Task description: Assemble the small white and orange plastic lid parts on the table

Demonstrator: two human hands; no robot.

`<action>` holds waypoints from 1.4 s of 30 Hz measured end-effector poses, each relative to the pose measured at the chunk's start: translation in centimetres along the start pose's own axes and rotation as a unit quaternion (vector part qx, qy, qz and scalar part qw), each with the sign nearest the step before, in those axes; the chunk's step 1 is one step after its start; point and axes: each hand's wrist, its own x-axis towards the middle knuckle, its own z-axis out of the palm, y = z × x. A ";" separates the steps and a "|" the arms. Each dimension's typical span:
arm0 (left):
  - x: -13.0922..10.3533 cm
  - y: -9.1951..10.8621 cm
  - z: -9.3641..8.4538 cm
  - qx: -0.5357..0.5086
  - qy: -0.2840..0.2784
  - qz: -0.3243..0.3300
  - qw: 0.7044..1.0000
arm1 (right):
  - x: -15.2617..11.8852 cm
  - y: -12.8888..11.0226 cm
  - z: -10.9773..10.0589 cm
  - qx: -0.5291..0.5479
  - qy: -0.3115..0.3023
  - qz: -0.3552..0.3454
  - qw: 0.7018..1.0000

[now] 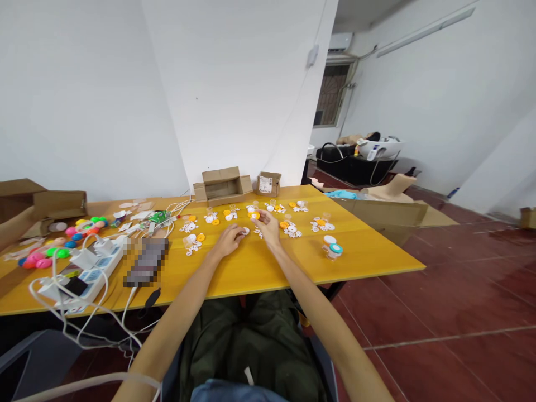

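Observation:
My left hand (229, 240) rests low over the yellow table, its fingers closed on a small white disc (245, 230). Just right of it, my right hand (267, 228) pinches a yellow-and-white round piece (253, 215), raised slightly above the tabletop. Around both hands lie small piles of white plastic parts (292, 230), yellow discs (215, 222) and clear cups. Some white bits (258, 232) sit under my right hand, partly covered by it. Farther right stand two small lidded jars, one with a teal lid (335, 248) and one with a white lid (329, 239).
An open cardboard box (224, 187) and a smaller box (268, 183) stand at the back. To the left are a power strip (98, 268) with cables, a phone (148, 261) and colourful balls (39, 258). Another person's arm (15, 226) reaches in at far left.

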 end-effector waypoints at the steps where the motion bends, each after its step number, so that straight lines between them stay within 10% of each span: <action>1: 0.0 -0.1 0.0 0.000 -0.006 0.007 1.000 | 0.0 0.1 0.0 -0.001 -0.003 0.003 1.000; 24: -0.2 0.2 -0.1 0.033 -0.050 0.056 0.997 | -0.3 0.2 0.3 -0.011 -0.079 0.076 0.994; 42: -0.1 0.2 -0.5 -0.070 0.045 0.032 0.996 | -0.8 0.7 0.3 -0.005 -0.155 0.115 0.981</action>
